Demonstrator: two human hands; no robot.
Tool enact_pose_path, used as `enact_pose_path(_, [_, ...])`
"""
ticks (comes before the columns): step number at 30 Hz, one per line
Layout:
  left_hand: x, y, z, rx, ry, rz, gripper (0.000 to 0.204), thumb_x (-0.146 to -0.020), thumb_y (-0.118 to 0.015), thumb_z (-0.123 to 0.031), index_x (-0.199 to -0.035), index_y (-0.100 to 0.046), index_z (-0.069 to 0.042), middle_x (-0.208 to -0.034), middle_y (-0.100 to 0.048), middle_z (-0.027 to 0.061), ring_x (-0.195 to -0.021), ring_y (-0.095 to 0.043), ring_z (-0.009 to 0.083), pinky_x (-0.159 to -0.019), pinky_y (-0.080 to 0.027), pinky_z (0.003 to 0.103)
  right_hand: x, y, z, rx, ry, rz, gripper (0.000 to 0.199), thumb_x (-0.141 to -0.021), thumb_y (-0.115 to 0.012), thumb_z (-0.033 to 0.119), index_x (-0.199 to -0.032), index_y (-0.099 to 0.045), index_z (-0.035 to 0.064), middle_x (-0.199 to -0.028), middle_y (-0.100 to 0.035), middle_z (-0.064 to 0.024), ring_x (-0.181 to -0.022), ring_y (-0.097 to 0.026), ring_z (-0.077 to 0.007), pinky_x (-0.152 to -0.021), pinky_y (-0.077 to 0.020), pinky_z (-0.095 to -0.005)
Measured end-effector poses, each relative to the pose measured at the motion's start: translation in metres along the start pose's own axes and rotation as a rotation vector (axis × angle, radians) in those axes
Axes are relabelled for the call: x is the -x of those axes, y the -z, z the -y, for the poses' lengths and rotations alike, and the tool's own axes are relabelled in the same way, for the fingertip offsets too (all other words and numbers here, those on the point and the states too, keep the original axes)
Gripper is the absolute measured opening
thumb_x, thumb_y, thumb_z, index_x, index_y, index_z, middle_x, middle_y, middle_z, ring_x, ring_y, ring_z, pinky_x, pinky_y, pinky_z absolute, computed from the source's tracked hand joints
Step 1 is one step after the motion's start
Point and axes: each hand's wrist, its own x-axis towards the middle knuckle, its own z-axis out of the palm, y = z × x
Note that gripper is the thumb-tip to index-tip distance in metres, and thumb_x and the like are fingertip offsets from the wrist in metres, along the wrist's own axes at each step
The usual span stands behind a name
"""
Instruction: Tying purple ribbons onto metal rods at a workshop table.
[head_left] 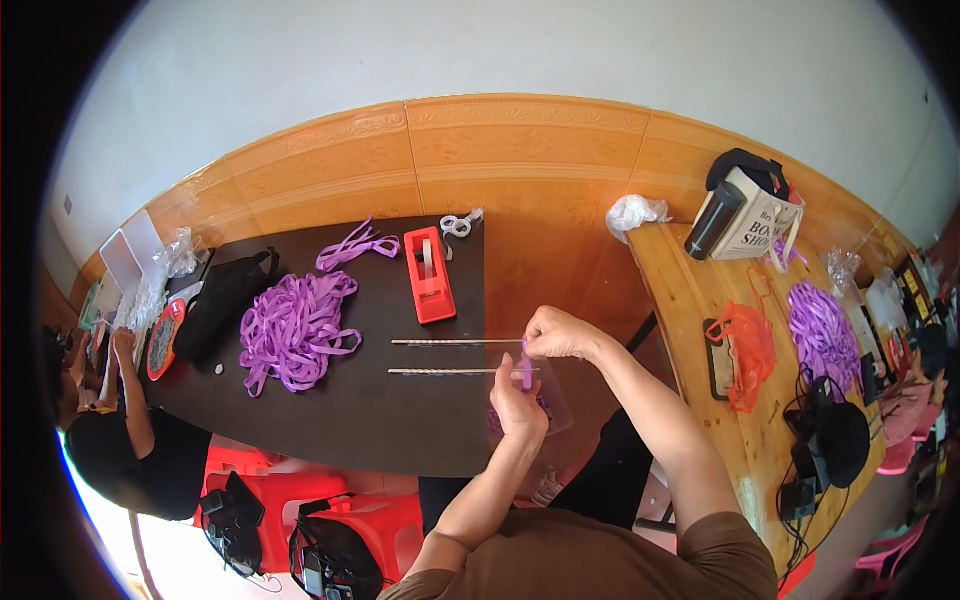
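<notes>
Two thin metal rods, the upper rod (455,342) and the lower rod (445,372), lie side by side over the dark table's right edge, their twisted ends on the tabletop. A short stretch of purple ribbon (528,374) hangs at their near ends, off the table. My right hand (562,333) is closed in a fist at the upper rod's end, with the ribbon coming from its fingers. Just below, my left hand (518,408) has its fingers curled up at the lower rod and the ribbon; its exact hold is partly hidden.
The dark table (400,425) bears a purple ribbon heap (298,330), a red tape dispenser (429,275), scissors (460,225) and a black bag (225,305). On the wooden table (665,262) are a phone (720,360), red plastic bag (748,350) and tote (757,215). Another person (130,425) sits left.
</notes>
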Motion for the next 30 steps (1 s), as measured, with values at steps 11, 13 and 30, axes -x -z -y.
enact_pose_path(11, [-0.004,-0.001,0.004,0.002,-0.059,-0.014,0.014,-0.082,-0.058,-0.024,-0.084,-0.059,-0.010,-0.075,-0.056,-0.0013,-0.072,-0.051,0.0104,-0.066,-0.037,0.028,0.003,-0.017,0.022,0.479,-0.106,-0.279,0.034,-0.063,-0.065,0.025,-0.044,-0.047,0.0035,-0.042,-0.045,-0.0090,-0.038,-0.044,-0.0235,-0.044,-0.0347,-0.0339])
enact_pose_path(13, [-0.008,0.001,0.006,0.008,-0.058,-0.020,0.014,-0.081,-0.058,-0.023,-0.086,-0.059,-0.010,-0.075,-0.055,-0.0013,-0.073,-0.051,0.0104,-0.066,-0.037,0.028,0.002,-0.017,0.022,0.535,-0.092,-0.322,0.040,-0.067,-0.066,0.032,-0.044,-0.048,0.0037,-0.042,-0.046,-0.0101,-0.040,-0.045,-0.0269,-0.046,-0.0367,-0.0358])
enact_pose_path(30, [-0.009,-0.016,0.007,0.012,-0.195,-0.011,0.030,-0.082,-0.061,-0.003,-0.057,-0.047,-0.012,-0.063,-0.052,-0.0029,-0.055,-0.045,0.0048,-0.050,-0.032,0.020,0.004,-0.014,0.019,0.404,-0.100,-0.346,0.072,-0.082,-0.048,0.063,-0.042,-0.049,0.0031,-0.040,-0.047,-0.0089,-0.043,-0.053,-0.0258,-0.044,-0.0392,-0.0379])
